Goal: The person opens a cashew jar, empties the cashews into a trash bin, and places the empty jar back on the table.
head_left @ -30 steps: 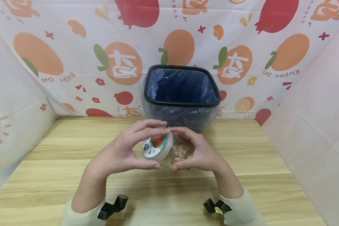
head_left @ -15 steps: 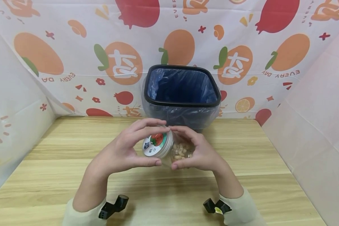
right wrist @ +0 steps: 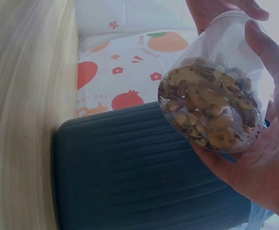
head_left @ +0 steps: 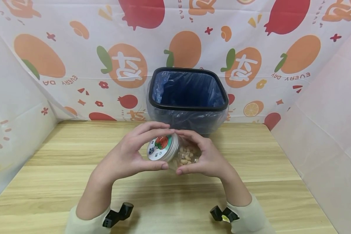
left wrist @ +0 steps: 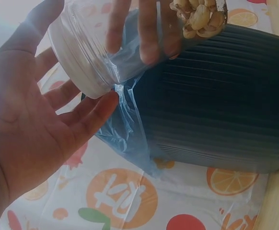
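A clear jar (right wrist: 211, 103) holds cashews (head_left: 186, 155), with dark bits among them in the right wrist view. Its white screw lid (left wrist: 77, 57) carries a printed label with a red fruit, and faces left and up in the head view. The jar is tilted above the table, in front of the bin. My right hand (head_left: 207, 157) grips the jar's body, fingers on the far side and thumb on the near side. Around the lid's rim curve the fingers and thumb of my left hand (head_left: 134, 154); its palm stays apart from the lid.
Behind the hands stands a dark bin (head_left: 190, 122) with a black rim and a clear liner bag. A fruit-print cloth (head_left: 84, 65) hangs at the back. Pale cloth walls flank the wooden table (head_left: 75, 152) on both sides.
My left fingers and thumb have shifted slightly about the lid, the thumb coming closer to its lower edge. The lid has moved up a little. My right hand keeps its hold.
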`<action>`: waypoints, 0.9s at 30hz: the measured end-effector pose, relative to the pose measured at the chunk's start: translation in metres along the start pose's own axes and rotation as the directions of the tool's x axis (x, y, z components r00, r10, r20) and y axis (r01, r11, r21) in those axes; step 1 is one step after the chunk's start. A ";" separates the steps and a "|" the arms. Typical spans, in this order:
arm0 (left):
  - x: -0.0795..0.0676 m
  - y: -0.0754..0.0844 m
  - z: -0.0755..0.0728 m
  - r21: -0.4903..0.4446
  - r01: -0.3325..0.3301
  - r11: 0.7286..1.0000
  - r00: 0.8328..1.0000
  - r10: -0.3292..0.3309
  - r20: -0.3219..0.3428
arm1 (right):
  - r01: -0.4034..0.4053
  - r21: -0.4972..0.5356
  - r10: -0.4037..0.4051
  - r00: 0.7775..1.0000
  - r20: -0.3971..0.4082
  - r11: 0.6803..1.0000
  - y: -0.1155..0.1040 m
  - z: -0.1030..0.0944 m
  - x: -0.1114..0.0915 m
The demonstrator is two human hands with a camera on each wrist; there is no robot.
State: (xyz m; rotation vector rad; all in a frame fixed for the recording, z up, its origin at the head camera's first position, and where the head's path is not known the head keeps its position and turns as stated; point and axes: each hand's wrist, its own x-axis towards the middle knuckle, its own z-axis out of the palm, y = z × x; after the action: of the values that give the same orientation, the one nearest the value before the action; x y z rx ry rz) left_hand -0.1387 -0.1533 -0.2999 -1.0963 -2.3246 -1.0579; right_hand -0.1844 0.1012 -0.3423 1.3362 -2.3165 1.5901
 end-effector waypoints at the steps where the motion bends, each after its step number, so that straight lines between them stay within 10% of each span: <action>1: 0.000 0.000 0.000 0.001 0.003 1.000 1.000 -0.003 -0.003 | 0.000 0.000 0.000 1.000 -0.002 1.000 0.000 0.000 0.000; 27: 0.001 0.000 0.002 0.027 0.024 0.999 0.999 -0.023 -0.023 | 0.007 -0.032 -0.008 1.000 -0.020 0.999 0.003 0.001 0.000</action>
State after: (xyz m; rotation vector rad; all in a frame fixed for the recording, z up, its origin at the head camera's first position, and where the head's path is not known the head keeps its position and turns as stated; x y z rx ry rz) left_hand -0.1392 -0.1514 -0.3000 -1.0441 -2.3321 -1.0390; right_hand -0.1855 0.1009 -0.3448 1.3149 -2.3120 1.5508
